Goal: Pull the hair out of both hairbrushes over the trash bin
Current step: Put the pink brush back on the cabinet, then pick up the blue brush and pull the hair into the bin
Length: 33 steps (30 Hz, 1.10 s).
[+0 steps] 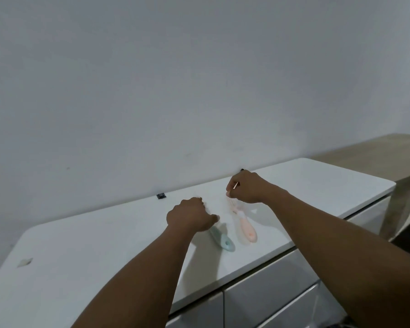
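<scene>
In the head view, both hairbrushes lie side by side on the white cabinet top (104, 245), lower centre of the frame. The left hand (189, 217) curls over the head of the green brush (223, 240), and the right hand (249, 188) over the pink brush (243, 223), probably to lift them; whether either has closed on its brush cannot be told. Their handles are pale, smooth plastic; the bristles and any hair are hidden. No trash bin shows.
</scene>
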Available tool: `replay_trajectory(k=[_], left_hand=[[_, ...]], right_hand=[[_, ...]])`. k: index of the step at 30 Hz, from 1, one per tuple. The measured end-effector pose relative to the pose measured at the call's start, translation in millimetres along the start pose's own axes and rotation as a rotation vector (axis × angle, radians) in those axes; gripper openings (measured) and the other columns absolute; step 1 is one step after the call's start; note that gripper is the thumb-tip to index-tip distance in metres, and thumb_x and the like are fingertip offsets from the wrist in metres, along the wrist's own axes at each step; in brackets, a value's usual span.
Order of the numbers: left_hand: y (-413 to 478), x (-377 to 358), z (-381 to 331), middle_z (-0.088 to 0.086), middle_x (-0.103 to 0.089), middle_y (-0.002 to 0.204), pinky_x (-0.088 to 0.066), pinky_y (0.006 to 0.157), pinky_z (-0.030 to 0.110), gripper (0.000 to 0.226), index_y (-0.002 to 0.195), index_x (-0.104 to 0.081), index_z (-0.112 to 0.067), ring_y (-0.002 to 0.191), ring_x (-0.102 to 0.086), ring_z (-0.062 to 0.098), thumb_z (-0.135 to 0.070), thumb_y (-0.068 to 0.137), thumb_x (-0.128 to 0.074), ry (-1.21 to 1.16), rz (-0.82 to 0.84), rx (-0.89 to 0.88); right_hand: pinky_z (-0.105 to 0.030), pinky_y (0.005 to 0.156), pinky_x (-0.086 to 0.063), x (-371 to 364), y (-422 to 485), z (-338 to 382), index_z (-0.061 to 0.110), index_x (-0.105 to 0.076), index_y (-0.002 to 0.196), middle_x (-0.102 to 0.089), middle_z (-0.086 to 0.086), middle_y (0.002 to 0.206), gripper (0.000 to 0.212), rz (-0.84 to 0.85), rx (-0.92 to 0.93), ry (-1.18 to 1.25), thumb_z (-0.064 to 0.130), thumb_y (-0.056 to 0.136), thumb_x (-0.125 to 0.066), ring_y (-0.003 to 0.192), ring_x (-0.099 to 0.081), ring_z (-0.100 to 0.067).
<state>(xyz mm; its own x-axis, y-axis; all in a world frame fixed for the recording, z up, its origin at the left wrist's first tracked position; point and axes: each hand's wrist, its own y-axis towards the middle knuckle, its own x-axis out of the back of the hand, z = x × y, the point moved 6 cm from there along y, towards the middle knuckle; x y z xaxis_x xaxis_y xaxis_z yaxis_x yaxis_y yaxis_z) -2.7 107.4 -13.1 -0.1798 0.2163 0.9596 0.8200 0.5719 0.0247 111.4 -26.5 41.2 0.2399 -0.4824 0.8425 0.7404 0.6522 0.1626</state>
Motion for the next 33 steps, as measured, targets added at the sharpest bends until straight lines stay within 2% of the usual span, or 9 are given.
replay_trajectory(k=[4,8,12,15,18,21,23,26,33], left_hand=[[0,-16,4,-0.003,-0.065,0.129,-0.054,0.095,0.039,0.086,0.143,-0.048,-0.031,0.107,-0.071,0.025,-0.076,0.071,-0.063,-0.043,0.036,0.049],[2,-21,5,0.003,-0.066,0.115,-0.046,0.077,0.032,0.054,0.12,-0.06,-0.02,0.104,-0.067,0.025,-0.058,0.082,-0.062,-0.053,0.032,0.055],[9,-18,10,0.002,-0.061,0.102,-0.041,0.07,0.029,0.03,0.098,-0.055,-0.018,0.092,-0.061,0.025,-0.044,0.085,-0.061,-0.08,0.001,0.048],[12,-18,14,-0.002,-0.055,0.084,-0.042,0.066,0.028,0.029,0.092,-0.055,-0.017,0.077,-0.058,0.021,-0.044,0.085,-0.061,-0.134,-0.015,0.052],[12,-19,15,0.003,-0.059,0.088,-0.045,0.067,0.029,0.029,0.09,-0.056,-0.014,0.08,-0.06,0.025,-0.042,0.085,-0.06,-0.247,-0.038,0.058],[10,-14,7,0.007,-0.06,0.084,-0.053,0.066,0.032,0.03,0.079,-0.052,-0.013,0.079,-0.065,0.03,-0.041,0.086,-0.059,-0.378,-0.077,0.024],[6,-5,-7,0.005,-0.057,0.076,-0.045,0.057,0.029,0.032,0.073,-0.047,-0.013,0.07,-0.061,0.025,-0.04,0.087,-0.059,-0.416,-0.127,-0.026],[-7,11,-40,0.003,-0.055,0.075,-0.033,0.052,0.028,0.031,0.077,-0.048,-0.012,0.066,-0.053,0.018,-0.04,0.088,-0.057,-0.443,-0.19,-0.126],[-53,18,-140,0.003,-0.059,0.085,-0.041,0.059,0.033,0.034,0.099,-0.052,-0.01,0.075,-0.058,0.022,-0.042,0.086,-0.054,-0.472,-0.219,-0.366]], right_hand=[[-0.025,0.077,-0.047,-13,4,1,0.008,-0.074,0.098,-0.06,0.012,0.078,0.017,0.043,-0.012,0.058,0.021,0.089,-0.068,0.081,-0.063,-0.015],[-0.027,0.082,-0.051,-24,13,0,0.01,-0.074,0.095,-0.064,0.007,0.082,0.015,0.072,-0.026,0.063,0.022,0.088,-0.068,0.085,-0.064,-0.017],[-0.026,0.077,-0.05,-30,14,-4,0.01,-0.074,0.096,-0.065,0.01,0.082,0.016,0.079,-0.043,0.072,0.022,0.088,-0.066,0.086,-0.066,-0.018],[-0.023,0.061,-0.049,-30,13,-6,0.011,-0.073,0.095,-0.071,0.001,0.084,0.015,0.084,-0.069,0.088,0.022,0.088,-0.065,0.08,-0.07,-0.02],[-0.024,0.056,-0.049,-21,7,-6,0.013,-0.071,0.092,-0.076,-0.014,0.094,0.013,0.076,-0.085,0.089,0.022,0.088,-0.064,0.074,-0.07,-0.021],[-0.024,0.056,-0.048,-3,-4,-6,0.012,-0.071,0.095,-0.076,-0.014,0.091,0.015,0.045,-0.079,0.081,0.023,0.089,-0.063,0.076,-0.072,-0.02],[-0.023,0.055,-0.048,14,-14,-8,0.013,-0.071,0.095,-0.075,-0.01,0.089,0.015,0.007,-0.08,0.071,0.024,0.089,-0.064,0.079,-0.075,-0.019],[-0.026,0.057,-0.052,41,-32,-22,0.017,-0.069,0.093,-0.076,-0.01,0.089,0.014,-0.053,-0.11,0.076,0.029,0.088,-0.064,0.084,-0.077,-0.025],[-0.031,0.062,-0.057,118,-96,-74,0.014,-0.06,0.111,-0.075,-0.008,0.091,0.031,-0.227,-0.228,0.057,0.04,0.093,-0.06,0.079,-0.076,-0.019]])
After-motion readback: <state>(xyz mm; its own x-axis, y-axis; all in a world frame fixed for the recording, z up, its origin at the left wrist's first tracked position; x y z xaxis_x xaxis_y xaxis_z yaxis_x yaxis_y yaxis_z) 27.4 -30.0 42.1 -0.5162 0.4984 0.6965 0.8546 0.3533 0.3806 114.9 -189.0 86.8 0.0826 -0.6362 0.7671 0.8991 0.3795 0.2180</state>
